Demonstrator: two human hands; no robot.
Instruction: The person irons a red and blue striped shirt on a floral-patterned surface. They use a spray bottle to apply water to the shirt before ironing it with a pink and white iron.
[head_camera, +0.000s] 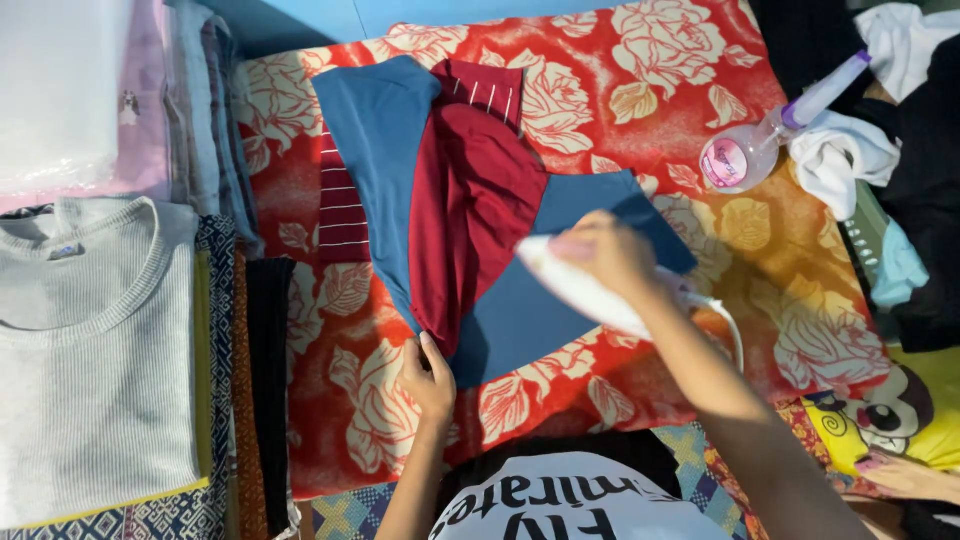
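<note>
On the blue-and-red garment (470, 200), right hand (605, 255) fingers grasp a white iron (580, 285), tip pointing left.

**Colours everywhere on my feed**

I'm seeing a blue and dark red garment (470, 200) with thin white stripes, on a red cloth (640, 110) printed with cream roses. White iron (585, 285), pale grey ribbed top (95, 350), clear pink-and-purple spray bottle (770, 130).

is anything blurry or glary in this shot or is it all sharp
Head view: the right hand and the white iron it grips are smeared by motion blur; the left hand on the blue and red garment is sharper; the clear plastic bag at top left is washed out by glare.
</note>
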